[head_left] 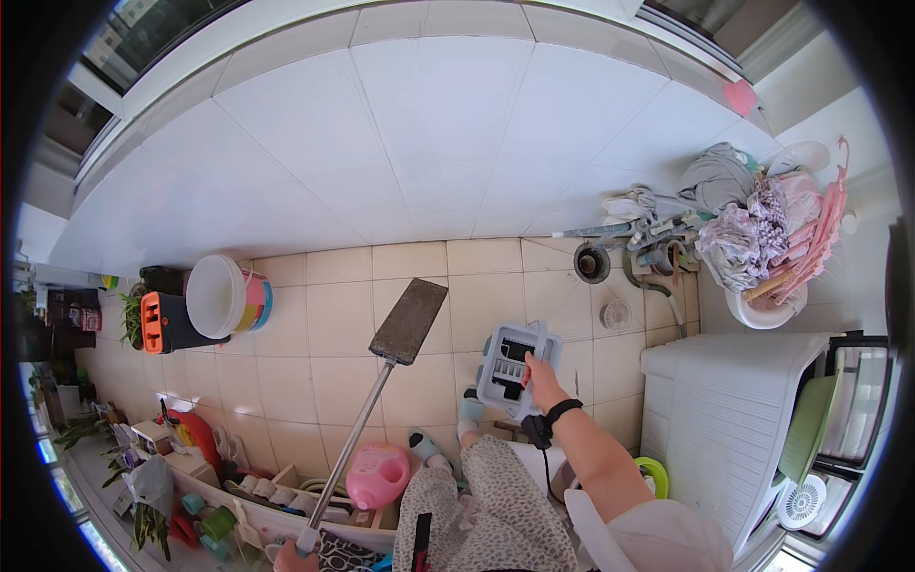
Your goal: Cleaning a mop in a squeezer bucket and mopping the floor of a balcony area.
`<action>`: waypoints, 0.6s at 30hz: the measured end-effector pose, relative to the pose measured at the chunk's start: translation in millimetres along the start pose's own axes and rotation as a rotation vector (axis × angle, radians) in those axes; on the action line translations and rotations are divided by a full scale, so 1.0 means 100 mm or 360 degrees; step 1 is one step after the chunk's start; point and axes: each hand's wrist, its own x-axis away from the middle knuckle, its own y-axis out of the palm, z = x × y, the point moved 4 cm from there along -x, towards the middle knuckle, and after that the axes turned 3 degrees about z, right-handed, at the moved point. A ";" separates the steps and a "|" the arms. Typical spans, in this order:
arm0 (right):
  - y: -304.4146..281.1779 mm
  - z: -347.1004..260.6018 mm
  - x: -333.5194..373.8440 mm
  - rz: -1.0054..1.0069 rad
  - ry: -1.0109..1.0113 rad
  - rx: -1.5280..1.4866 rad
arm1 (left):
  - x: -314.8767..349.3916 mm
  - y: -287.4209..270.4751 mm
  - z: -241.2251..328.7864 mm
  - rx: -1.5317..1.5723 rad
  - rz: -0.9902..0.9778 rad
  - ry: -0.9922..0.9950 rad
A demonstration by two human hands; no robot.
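My left hand [297, 559], partly cut off by the lower edge, is clamped on the lower end of the metal pole [352, 443] of a flat mop [410, 322]. The pole runs obliquely up and away from me to the dark rectangular mop head. Head-to-floor contact cannot be determined from this view.

My right hand [543, 383] is clamped on the right side of a light grey container [496, 398] fitted with black inserts. The container is located ahead of my legs, to the right of the mop head and apart from it. I cannot tell whether its base bears on the floor. A black band [564, 410] encircles my right wrist.

Below both items: beige floor tiles [334, 332]. Just right of the pole, near my left knee: a pink jug [374, 477]. Far left: a white bucket [214, 296], adjacent to an orange-and-black bin [181, 326]. Right of the container: a round floor drain [616, 315], with a dark pot [592, 263] beyond it. Far right: a white ribbed cabinet [715, 410].
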 end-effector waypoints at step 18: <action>1.43 -0.87 -0.65 -0.0252 -0.0252 0.0054 | 0.50 -0.12 0.05 0.0471 0.0204 -0.0366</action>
